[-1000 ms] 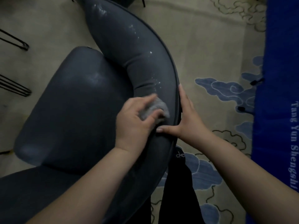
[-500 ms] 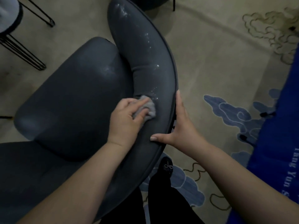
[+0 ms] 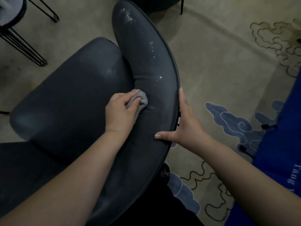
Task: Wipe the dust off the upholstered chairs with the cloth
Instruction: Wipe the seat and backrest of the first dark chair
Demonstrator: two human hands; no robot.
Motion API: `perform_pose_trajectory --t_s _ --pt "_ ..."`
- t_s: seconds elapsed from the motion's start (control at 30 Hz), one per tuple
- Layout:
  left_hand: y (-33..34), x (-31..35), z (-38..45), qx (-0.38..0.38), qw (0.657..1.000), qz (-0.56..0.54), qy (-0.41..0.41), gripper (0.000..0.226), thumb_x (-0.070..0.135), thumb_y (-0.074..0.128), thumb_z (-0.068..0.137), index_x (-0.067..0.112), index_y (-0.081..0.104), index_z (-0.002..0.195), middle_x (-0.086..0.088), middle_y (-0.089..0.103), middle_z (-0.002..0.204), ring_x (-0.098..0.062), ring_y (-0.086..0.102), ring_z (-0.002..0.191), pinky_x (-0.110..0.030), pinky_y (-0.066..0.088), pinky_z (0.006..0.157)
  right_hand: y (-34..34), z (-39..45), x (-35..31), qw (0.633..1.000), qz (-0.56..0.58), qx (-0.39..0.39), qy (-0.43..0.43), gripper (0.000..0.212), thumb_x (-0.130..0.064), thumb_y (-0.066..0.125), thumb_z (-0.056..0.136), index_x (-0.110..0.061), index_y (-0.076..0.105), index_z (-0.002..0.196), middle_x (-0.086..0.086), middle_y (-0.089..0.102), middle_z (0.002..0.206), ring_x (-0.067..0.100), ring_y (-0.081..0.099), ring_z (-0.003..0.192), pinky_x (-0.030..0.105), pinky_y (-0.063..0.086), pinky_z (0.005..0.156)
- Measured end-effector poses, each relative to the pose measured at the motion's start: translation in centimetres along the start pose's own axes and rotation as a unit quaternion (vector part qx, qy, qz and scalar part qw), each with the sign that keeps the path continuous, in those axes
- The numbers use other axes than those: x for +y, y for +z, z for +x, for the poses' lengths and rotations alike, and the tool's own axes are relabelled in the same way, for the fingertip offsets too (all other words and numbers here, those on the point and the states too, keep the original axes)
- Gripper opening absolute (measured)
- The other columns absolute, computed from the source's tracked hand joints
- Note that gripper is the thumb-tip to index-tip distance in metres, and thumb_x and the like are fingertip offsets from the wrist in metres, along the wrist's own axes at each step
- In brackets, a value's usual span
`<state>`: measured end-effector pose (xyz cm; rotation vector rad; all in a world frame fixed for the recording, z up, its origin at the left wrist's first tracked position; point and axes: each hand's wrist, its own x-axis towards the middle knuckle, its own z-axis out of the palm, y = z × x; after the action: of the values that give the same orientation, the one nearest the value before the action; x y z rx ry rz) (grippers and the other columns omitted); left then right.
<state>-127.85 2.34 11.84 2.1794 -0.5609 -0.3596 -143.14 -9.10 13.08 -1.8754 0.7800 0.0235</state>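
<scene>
Dark grey upholstery covers the chair (image 3: 68,95), which fills the left and centre of the view; its seat cushion (image 3: 65,88) lies at left & its curved backrest (image 3: 146,62) sweeps from far centre down to the near side. White dust specks (image 3: 151,44) sit on the far part of the backrest, w/ a fainter patch on the seat near the crease.

Left hand (image 3: 120,111) is curled round a small grey cloth (image 3: 140,98) and presses it on the inner face of the backrest, just at the crease where backrest meets seat. Fingers are bent over the cloth, so only its far end shows beyond them.

Right hand (image 3: 187,126) is spread, not curled: the fingers lie straight along the outer rim of the backrest, pointing far, and the thumb lies across the padded top, pointing left. It holds nothing else. Both hands are near each other, w/ the backrest padding between them.

Beige carpet (image 3: 219,79) w/ blue cloud motifs (image 3: 231,119) covers the floor at right. Blue fabric (image 3: 285,144) w/ white letters is at the right edge. Black wire legs (image 3: 24,46) of another seat stand at far left. 1 dark trouser leg (image 3: 162,201) of the person shows near the bottom, under the backrest.
</scene>
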Motion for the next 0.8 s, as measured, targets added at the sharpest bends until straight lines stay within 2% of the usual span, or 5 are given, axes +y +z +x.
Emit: perform_pose_trajectory --t_s 0.2,0.4,0.6,0.7,0.8 --pt "2.2 2.6 0.0 -0.094 0.982 -0.013 0.162 0.033 0.026 0.07 0.079 0.027 0.07 0.112 0.008 0.05 0.1 -0.001 0.052 0.092 -0.009 0.04 0.084 -0.8 3.0 0.0 1.0 0.024 -0.016 -0.003 0.149 -0.063 0.08 0.039 -0.032 -0.018 0.147 -0.02 0.008 0.15 -0.012 0.011 0.136 -0.004 0.016 0.099" --pt "0.9 -0.5 3.4 0.026 0.998 -0.002 -0.052 0.03 0.015 0.067 0.086 0.019 0.068 0.116 -0.003 0.058 0.108 -0.011 0.058 0.101 0.0 0.032 0.087 -1.8 4.7 0.2 0.999 0.021 -0.023 -0.006 0.146 -0.067 0.079 0.04 -0.04 -0.019 0.145 -0.033 0.004 0.143 -0.024 0.007 0.129 -0.001 0.016 0.098" --pt "3.6 4.0 4.4 -0.04 0.995 -0.026 0.09 0.033 0.032 0.07 0.079 0.032 0.069 0.111 0.011 0.05 0.1 0.004 0.052 0.094 -0.009 0.039 0.088 -3.7 8.6 -0.2 0.997 0.044 -0.068 -0.013 0.145 -0.052 0.084 0.045 -0.031 -0.016 0.149 -0.042 0.015 0.132 -0.034 0.019 0.117 -0.006 0.024 0.092" --pt "4.1 3.6 5.3 -0.016 0.998 -0.013 0.053 0.031 0.025 0.074 0.08 0.029 0.07 0.11 0.007 0.049 0.1 -0.002 0.052 0.094 -0.011 0.04 0.088 -4.9 10.6 -0.4 0.994 0.032 -0.106 -0.018 0.146 -0.051 0.085 0.045 -0.035 -0.017 0.148 -0.026 0.017 0.148 -0.017 0.024 0.131 0.002 0.027 0.101" --pt "3.7 3.3 5.9 0.05 0.998 -0.017 -0.018 0.03 0.023 0.072 0.082 0.027 0.07 0.111 0.005 0.054 0.1 -0.003 0.055 0.093 -0.01 0.04 0.088 -6.2 12.0 -0.6 0.989 0.029 -0.144 -0.02 0.146 -0.058 0.085 0.043 -0.04 -0.017 0.146 -0.036 0.01 0.144 -0.02 0.023 0.129 -0.004 0.027 0.095"
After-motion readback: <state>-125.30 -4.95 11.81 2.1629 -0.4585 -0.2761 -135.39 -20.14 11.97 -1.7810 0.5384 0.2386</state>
